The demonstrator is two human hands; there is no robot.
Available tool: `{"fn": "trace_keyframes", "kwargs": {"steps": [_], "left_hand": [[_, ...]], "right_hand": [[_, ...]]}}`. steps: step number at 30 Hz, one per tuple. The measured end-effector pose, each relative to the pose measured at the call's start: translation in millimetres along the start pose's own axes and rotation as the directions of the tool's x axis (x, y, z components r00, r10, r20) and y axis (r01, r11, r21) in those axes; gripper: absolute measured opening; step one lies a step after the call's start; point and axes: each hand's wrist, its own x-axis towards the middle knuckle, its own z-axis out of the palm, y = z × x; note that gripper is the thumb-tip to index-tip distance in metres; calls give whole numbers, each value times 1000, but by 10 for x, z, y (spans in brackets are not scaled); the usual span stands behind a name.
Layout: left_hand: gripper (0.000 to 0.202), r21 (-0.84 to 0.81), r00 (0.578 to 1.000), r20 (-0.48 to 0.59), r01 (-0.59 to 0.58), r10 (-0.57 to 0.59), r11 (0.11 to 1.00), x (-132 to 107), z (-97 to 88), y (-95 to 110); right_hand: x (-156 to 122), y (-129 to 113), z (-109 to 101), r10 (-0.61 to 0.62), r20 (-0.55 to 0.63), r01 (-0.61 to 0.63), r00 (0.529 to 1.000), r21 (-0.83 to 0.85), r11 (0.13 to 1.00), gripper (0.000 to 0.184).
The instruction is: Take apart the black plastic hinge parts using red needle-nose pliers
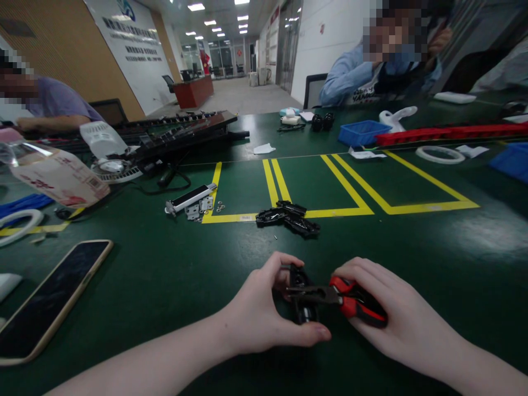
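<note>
Low over the green table, my left hand grips a small black plastic part between thumb and fingers. My right hand is wrapped round red-and-black pliers. The jaws of the pliers reach left and lie over the black part; whether they pinch anything there I cannot tell. Farther forward, several similar black parts lie in a loose pile across a yellow tape line. A tiny metal pin rests on the table just in front of that pile.
A metal-and-black strip, metal plates and small rings lie left of the pile. A phone and a bottle are at left. Blue bins and a red strip sit at back right. Two people sit across the table.
</note>
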Motion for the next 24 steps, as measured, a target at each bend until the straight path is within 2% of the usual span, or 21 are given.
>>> {"fn": "trace_keyframes", "kwargs": {"steps": [9,18,21,23,24], "left_hand": [[74,-24,1000,-1,-11,11,1000,-9,2,34],[71,-74,981,-186,-78,63,994,11,-74,-11],[72,-104,976,-205,-94,71,990,29,-89,-62],[75,-111,979,-196,-87,64,990,39,-94,-92],[77,-113,980,-191,-83,60,990,43,-96,-102]], "right_hand": [[31,-31,-21,17,-64,-14,998,45,999,32],[-41,-48,-86,33,-206,-7,978,122,992,35],[-26,-68,-82,111,-203,-68,973,208,976,23],[-13,-29,-68,210,-138,-158,968,313,936,23],[-8,8,-60,255,-76,-209,964,372,904,29]]}}
